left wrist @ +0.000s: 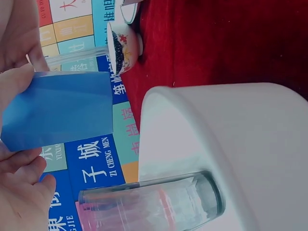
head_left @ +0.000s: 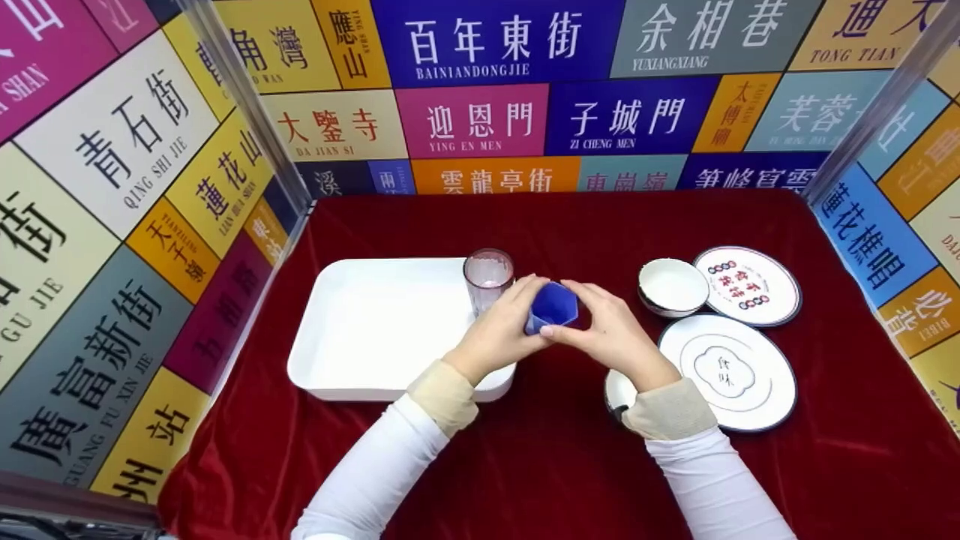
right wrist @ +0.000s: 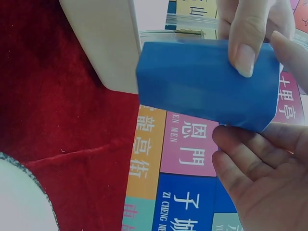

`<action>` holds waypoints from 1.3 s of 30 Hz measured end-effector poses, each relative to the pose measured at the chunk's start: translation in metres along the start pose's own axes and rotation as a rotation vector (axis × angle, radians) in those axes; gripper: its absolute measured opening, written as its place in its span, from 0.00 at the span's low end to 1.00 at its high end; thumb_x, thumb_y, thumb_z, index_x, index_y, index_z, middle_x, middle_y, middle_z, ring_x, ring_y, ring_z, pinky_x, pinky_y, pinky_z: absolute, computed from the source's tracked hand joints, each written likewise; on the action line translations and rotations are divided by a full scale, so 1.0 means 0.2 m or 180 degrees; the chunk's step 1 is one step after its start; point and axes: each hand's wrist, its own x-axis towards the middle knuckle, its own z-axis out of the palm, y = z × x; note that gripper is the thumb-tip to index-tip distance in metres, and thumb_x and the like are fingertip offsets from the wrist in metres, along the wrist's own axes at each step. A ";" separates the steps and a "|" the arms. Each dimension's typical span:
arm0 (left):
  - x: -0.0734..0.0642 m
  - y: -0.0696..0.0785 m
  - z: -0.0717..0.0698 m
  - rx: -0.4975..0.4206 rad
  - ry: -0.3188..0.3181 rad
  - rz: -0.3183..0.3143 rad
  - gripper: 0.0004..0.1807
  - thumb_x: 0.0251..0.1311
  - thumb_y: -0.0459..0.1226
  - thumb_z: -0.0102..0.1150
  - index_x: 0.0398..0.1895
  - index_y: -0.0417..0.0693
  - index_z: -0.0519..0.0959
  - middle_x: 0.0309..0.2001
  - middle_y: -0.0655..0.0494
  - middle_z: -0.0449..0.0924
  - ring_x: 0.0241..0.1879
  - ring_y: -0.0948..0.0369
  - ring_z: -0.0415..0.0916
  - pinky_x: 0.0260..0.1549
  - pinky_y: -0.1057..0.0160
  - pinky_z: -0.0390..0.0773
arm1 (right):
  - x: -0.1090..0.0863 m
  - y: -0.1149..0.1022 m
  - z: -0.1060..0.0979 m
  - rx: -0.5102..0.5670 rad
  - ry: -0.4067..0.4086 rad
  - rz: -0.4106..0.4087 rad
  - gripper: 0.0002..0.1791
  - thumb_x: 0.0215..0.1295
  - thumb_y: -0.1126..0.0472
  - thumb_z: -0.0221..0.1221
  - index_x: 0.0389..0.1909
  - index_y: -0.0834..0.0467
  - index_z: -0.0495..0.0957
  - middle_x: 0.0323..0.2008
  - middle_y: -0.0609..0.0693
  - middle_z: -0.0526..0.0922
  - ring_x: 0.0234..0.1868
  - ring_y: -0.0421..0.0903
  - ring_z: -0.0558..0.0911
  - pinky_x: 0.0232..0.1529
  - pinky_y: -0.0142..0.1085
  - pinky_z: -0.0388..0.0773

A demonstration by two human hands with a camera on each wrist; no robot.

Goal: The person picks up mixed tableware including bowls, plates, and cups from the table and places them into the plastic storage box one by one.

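Observation:
Both hands hold a blue six-sided cup up over the red cloth, just right of the tray. My left hand grips its left side, and my right hand grips the right side, thumb at the near rim. Its open mouth faces up toward the head camera. In the right wrist view, the left thumb presses along the cup's blue wall, while fingers of the right hand touch its lower edge. A ribbed clear glass stands inside the tray's right end, close beside the left hand.
A white rectangular tray lies on the left of the red cloth. To the right are a white bowl, a plate with red lettering and a larger plate. Another bowl is partly hidden under the right forearm.

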 end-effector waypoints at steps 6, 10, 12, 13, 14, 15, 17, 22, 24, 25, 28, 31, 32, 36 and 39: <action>0.02 -0.01 -0.04 -0.0032 0.0051 -0.0056 0.41 0.60 0.47 0.70 0.73 0.42 0.64 0.71 0.46 0.68 0.74 0.51 0.64 0.73 0.56 0.66 | 0.00 0.02 0.01 0.0035 0.0055 0.0027 0.46 0.56 0.39 0.71 0.72 0.56 0.69 0.60 0.58 0.80 0.60 0.56 0.78 0.62 0.53 0.75; 0.03 -0.02 -0.07 -0.0108 0.0116 -0.0156 0.41 0.60 0.48 0.70 0.73 0.45 0.65 0.71 0.47 0.68 0.73 0.51 0.65 0.73 0.54 0.67 | 0.00 0.03 0.03 0.0064 0.0008 0.0051 0.45 0.58 0.39 0.70 0.71 0.58 0.70 0.55 0.57 0.82 0.56 0.55 0.79 0.59 0.53 0.77; 0.03 -0.02 -0.09 -0.0127 0.0159 -0.0206 0.41 0.60 0.49 0.70 0.72 0.45 0.65 0.71 0.46 0.68 0.73 0.51 0.65 0.72 0.53 0.68 | 0.00 0.04 0.04 0.0088 -0.0011 0.0045 0.44 0.58 0.40 0.70 0.70 0.60 0.71 0.54 0.57 0.82 0.56 0.55 0.79 0.59 0.54 0.77; 0.04 -0.02 -0.10 -0.0134 0.0173 -0.0234 0.41 0.60 0.50 0.70 0.72 0.45 0.65 0.71 0.45 0.68 0.73 0.50 0.65 0.72 0.52 0.68 | 0.00 0.04 0.05 0.0097 -0.0017 0.0038 0.43 0.58 0.41 0.70 0.69 0.60 0.71 0.53 0.57 0.82 0.56 0.55 0.79 0.59 0.53 0.77; 0.04 -0.02 -0.11 -0.0131 0.0184 -0.0260 0.41 0.60 0.51 0.69 0.72 0.45 0.65 0.72 0.45 0.68 0.73 0.50 0.65 0.72 0.51 0.68 | 0.00 0.04 0.06 0.0106 -0.0017 0.0025 0.42 0.59 0.41 0.70 0.68 0.61 0.72 0.53 0.57 0.82 0.56 0.56 0.79 0.59 0.54 0.77; 0.04 -0.02 -0.11 -0.0127 0.0196 -0.0282 0.42 0.60 0.51 0.69 0.73 0.44 0.65 0.72 0.44 0.67 0.73 0.50 0.65 0.72 0.51 0.68 | 0.00 0.04 0.06 0.0111 -0.0017 0.0015 0.42 0.59 0.42 0.70 0.68 0.62 0.72 0.52 0.56 0.82 0.56 0.56 0.79 0.59 0.53 0.78; 0.04 -0.02 -0.12 -0.0105 0.0214 -0.0320 0.42 0.60 0.52 0.69 0.73 0.44 0.64 0.73 0.43 0.67 0.74 0.49 0.64 0.72 0.51 0.68 | 0.00 0.05 0.08 0.0124 -0.0011 0.0008 0.41 0.59 0.43 0.71 0.67 0.62 0.73 0.52 0.56 0.82 0.55 0.56 0.80 0.58 0.53 0.78; 0.04 -0.03 -0.14 -0.0082 0.0255 -0.0347 0.43 0.60 0.51 0.70 0.73 0.44 0.65 0.73 0.42 0.67 0.74 0.49 0.63 0.72 0.51 0.68 | -0.01 0.06 0.14 0.0158 -0.0005 0.0069 0.42 0.58 0.43 0.71 0.68 0.63 0.72 0.52 0.56 0.83 0.54 0.55 0.81 0.58 0.53 0.79; 0.04 -0.04 -0.14 -0.0076 0.0264 -0.0345 0.43 0.59 0.51 0.70 0.73 0.44 0.65 0.73 0.42 0.67 0.74 0.49 0.63 0.72 0.51 0.69 | -0.02 0.06 0.16 0.0166 -0.0004 0.0088 0.42 0.58 0.43 0.71 0.67 0.63 0.73 0.51 0.56 0.83 0.54 0.55 0.81 0.58 0.53 0.79; 0.04 -0.04 -0.14 -0.0072 0.0263 -0.0345 0.43 0.60 0.51 0.70 0.73 0.44 0.65 0.73 0.43 0.67 0.74 0.49 0.63 0.72 0.51 0.68 | -0.02 0.06 0.18 0.0168 -0.0004 0.0084 0.42 0.58 0.43 0.71 0.67 0.63 0.73 0.51 0.56 0.83 0.54 0.55 0.81 0.57 0.53 0.80; 0.04 -0.04 -0.15 -0.0066 0.0291 -0.0314 0.42 0.60 0.51 0.70 0.73 0.43 0.65 0.72 0.42 0.67 0.75 0.49 0.63 0.72 0.51 0.68 | -0.03 0.07 0.21 0.0208 0.0002 0.0058 0.40 0.59 0.43 0.70 0.66 0.64 0.74 0.51 0.57 0.84 0.55 0.57 0.82 0.57 0.54 0.80; 0.04 -0.04 -0.16 -0.0047 0.0338 -0.0283 0.42 0.60 0.51 0.70 0.72 0.43 0.65 0.72 0.41 0.67 0.74 0.49 0.63 0.72 0.51 0.68 | -0.03 0.07 0.24 0.0233 0.0009 0.0029 0.38 0.60 0.44 0.70 0.65 0.63 0.75 0.50 0.58 0.84 0.54 0.58 0.82 0.57 0.55 0.80; 0.04 -0.04 -0.16 -0.0050 0.0354 -0.0284 0.42 0.60 0.51 0.70 0.72 0.43 0.65 0.72 0.41 0.67 0.74 0.49 0.64 0.72 0.51 0.68 | -0.02 0.07 0.25 0.0250 0.0010 0.0038 0.38 0.60 0.44 0.69 0.65 0.63 0.75 0.50 0.58 0.85 0.54 0.58 0.83 0.58 0.55 0.80; 0.05 -0.04 -0.18 -0.0059 0.0371 -0.0340 0.43 0.59 0.52 0.70 0.73 0.43 0.65 0.72 0.42 0.67 0.73 0.50 0.65 0.71 0.52 0.69 | -0.02 0.08 0.30 0.0277 -0.0009 0.0092 0.36 0.62 0.46 0.68 0.64 0.64 0.76 0.51 0.60 0.85 0.54 0.57 0.84 0.58 0.55 0.80; 0.05 -0.04 -0.18 -0.0097 0.0373 -0.0402 0.43 0.59 0.52 0.70 0.73 0.44 0.65 0.72 0.43 0.67 0.73 0.50 0.65 0.71 0.53 0.70 | -0.02 0.08 0.35 0.0413 -0.0079 0.0187 0.35 0.63 0.47 0.68 0.64 0.65 0.76 0.53 0.63 0.85 0.54 0.59 0.85 0.58 0.55 0.81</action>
